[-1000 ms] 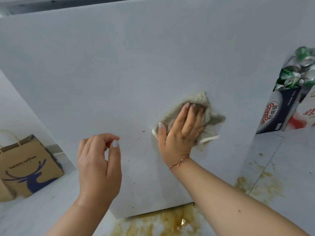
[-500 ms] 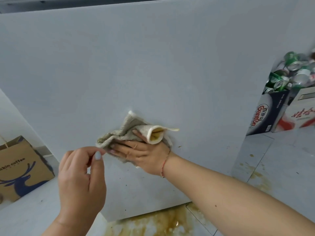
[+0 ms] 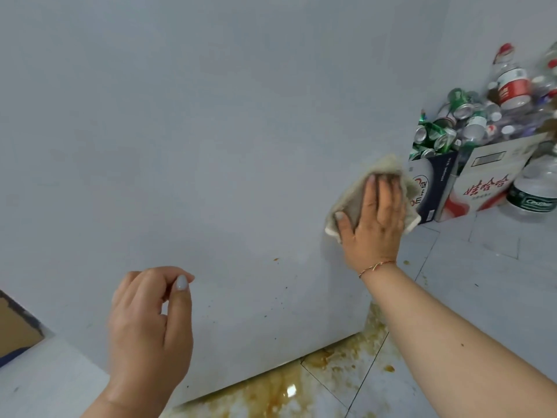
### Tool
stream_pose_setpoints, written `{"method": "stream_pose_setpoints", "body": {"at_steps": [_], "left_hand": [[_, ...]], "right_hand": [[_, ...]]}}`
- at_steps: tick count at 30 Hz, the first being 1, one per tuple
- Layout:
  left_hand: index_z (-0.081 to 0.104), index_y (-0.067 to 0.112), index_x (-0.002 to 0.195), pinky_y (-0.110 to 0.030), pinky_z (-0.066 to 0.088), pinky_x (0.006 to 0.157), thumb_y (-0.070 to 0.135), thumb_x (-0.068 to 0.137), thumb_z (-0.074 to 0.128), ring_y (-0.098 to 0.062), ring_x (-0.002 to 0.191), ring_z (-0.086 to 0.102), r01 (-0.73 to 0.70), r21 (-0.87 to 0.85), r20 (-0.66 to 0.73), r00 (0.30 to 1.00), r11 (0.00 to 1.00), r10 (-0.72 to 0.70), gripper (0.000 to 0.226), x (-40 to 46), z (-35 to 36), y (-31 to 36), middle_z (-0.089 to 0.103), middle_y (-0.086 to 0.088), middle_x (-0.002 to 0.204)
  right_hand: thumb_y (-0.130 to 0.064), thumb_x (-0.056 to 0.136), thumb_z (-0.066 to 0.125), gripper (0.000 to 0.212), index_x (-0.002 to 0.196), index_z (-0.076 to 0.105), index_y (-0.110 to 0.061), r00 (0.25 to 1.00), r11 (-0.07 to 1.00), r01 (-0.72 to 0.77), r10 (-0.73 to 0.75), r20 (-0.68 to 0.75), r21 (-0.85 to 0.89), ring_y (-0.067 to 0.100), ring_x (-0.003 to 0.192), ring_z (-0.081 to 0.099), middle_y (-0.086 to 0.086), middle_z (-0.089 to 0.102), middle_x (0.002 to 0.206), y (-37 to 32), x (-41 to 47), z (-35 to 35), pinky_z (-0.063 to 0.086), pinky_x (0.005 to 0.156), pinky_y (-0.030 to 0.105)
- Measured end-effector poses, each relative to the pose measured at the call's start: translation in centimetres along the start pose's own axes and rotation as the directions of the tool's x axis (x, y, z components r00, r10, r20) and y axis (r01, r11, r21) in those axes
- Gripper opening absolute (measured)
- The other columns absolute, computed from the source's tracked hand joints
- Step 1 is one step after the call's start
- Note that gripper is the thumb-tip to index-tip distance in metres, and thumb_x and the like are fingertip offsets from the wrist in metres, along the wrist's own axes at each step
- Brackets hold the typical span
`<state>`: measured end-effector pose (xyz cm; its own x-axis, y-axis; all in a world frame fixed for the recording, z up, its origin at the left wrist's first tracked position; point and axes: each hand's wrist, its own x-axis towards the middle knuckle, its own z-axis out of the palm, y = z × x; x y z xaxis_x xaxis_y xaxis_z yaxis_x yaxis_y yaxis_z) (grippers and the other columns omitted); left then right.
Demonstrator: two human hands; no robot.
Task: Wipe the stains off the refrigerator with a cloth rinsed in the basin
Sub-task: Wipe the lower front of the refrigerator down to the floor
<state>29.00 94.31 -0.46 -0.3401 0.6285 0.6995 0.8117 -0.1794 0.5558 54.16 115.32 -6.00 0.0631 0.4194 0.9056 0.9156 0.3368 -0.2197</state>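
Few brown specks (image 3: 275, 260) stayed on refrigerator (image 3: 211, 146), below cloth (image 3: 349, 203). Right hand (image 3: 373, 218) pressed cloth flat, fingers together. Left hand (image 3: 150, 324) loosely curled, empty. Best: push hard, sweep down over specks.

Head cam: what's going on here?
A person is wiping the white refrigerator side. The right hand presses a beige cloth flat against the panel near its right edge. The left hand hovers in front, fingers loosely curled, holding nothing. Small brown specks remain lower on the panel, and a brown spill covers the floor tiles at its base.
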Motion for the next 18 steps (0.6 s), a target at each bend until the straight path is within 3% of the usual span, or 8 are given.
{"method": "stream_pose_setpoints", "body": {"at_steps": [3,5,7,8,10,13,18], "left_hand": [[0.055,0.025,0.081,-0.01,0.033,0.073,0.033,0.089,0.035,0.0,0.091,0.048,0.022,0.002,0.012,1.0,1.0,-0.022,0.024,-0.1,-0.3,-0.4,0.054,0.033,0.095],[0.055,0.025,0.081,-0.015,0.034,0.071,0.032,0.09,0.035,0.0,0.091,0.048,0.021,0.006,0.009,1.0,1.0,-0.021,0.023,-0.5,-1.0,-0.9,0.057,0.027,0.088],[0.055,0.023,0.081,-0.02,0.035,0.071,0.029,0.091,0.036,-0.003,0.084,0.046,0.008,0.032,-0.004,1.0,0.999,-0.008,0.022,-0.9,-1.7,-1.4,0.054,0.026,0.085],[0.056,0.022,0.081,-0.017,0.035,0.072,0.028,0.091,0.037,-0.004,0.079,0.044,0.007,0.049,-0.008,1.0,0.999,-0.006,0.023,-1.1,-2.2,-1.7,0.053,0.026,0.087],[0.057,0.019,0.08,-0.007,0.032,0.075,0.027,0.091,0.037,-0.004,0.078,0.042,0.01,0.073,-0.014,1.0,0.997,-0.009,0.024,-1.5,-3.0,-2.3,0.052,0.025,0.087],[0.057,0.018,0.079,-0.006,0.032,0.079,0.027,0.092,0.037,0.003,0.091,0.047,0.039,0.107,-0.016,0.999,0.994,-0.037,0.025,-2.3,-4.5,-3.4,0.053,0.025,0.087],[0.062,0.019,0.081,-0.009,0.034,0.077,0.029,0.093,0.036,0.004,0.095,0.047,0.076,0.144,-0.021,0.997,0.987,-0.074,0.031,-3.5,-6.9,-5.5,0.055,0.026,0.085]], "right_hand": [[-0.057,0.096,0.023,0.076,0.148,0.02,-0.002,0.934,0.925,-0.356,0.354,0.04,0.131,0.037,0.142,0.017,0.02,0.023,0.152,-2.0,-1.0,0.4,0.019,0.115,0.053],[-0.058,0.095,0.021,0.077,0.149,0.018,-0.003,0.81,0.772,-0.58,0.581,0.08,0.26,0.035,0.143,0.015,0.019,0.021,0.154,-4.9,-1.5,0.5,0.015,0.116,0.049],[-0.055,0.09,0.022,0.079,0.15,0.013,-0.005,0.682,0.62,-0.72,0.714,0.156,0.31,0.034,0.144,0.013,0.017,0.017,0.155,-8.1,-2.1,0.4,0.009,0.118,0.043],[-0.053,0.088,0.023,0.079,0.15,0.011,-0.005,0.664,0.597,-0.738,0.726,0.181,0.314,0.034,0.144,0.012,0.017,0.015,0.156,-9.8,-2.7,0.4,0.008,0.118,0.041],[-0.05,0.09,0.027,0.077,0.15,0.011,-0.004,0.72,0.656,-0.689,0.667,0.191,0.307,0.036,0.142,0.014,0.018,0.017,0.155,-12.7,-4.4,0.3,0.01,0.118,0.046],[-0.049,0.096,0.028,0.073,0.147,0.016,0.001,0.855,0.819,-0.518,0.488,0.175,0.245,0.039,0.138,0.017,0.018,0.019,0.15,-16.5,-6.8,0.5,0.016,0.116,0.05],[-0.043,0.092,0.046,0.07,0.144,0.022,-0.002,0.991,0.975,-0.101,0.08,0.11,0.2,0.044,0.136,0.021,0.014,0.024,0.143,-21.3,-9.5,0.6,0.026,0.106,0.064]]}}
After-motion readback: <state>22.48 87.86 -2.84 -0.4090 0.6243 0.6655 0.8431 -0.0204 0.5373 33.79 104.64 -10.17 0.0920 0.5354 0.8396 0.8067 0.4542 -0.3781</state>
